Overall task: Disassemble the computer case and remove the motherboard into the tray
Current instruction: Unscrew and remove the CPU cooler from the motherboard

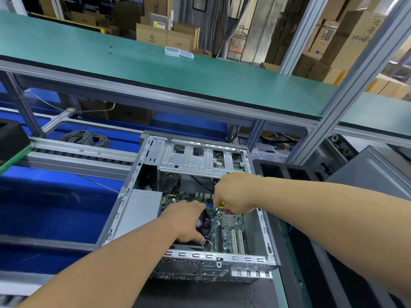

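The grey steel computer case [264, 227] lies on its side with the panel off, its open face up and its rear port plate towards the person. Inside, the green motherboard [229, 232] sits flat on the case floor, white slots along its near right part, a black round cooler fan [205, 222] on it. The black plastic compartment tray [287, 172] stands just right of the case.

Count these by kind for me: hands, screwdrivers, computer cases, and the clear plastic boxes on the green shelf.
Hands, left hand and right hand: 2
Screwdriver: 1
Computer case: 1
Clear boxes: 2
Total: 6
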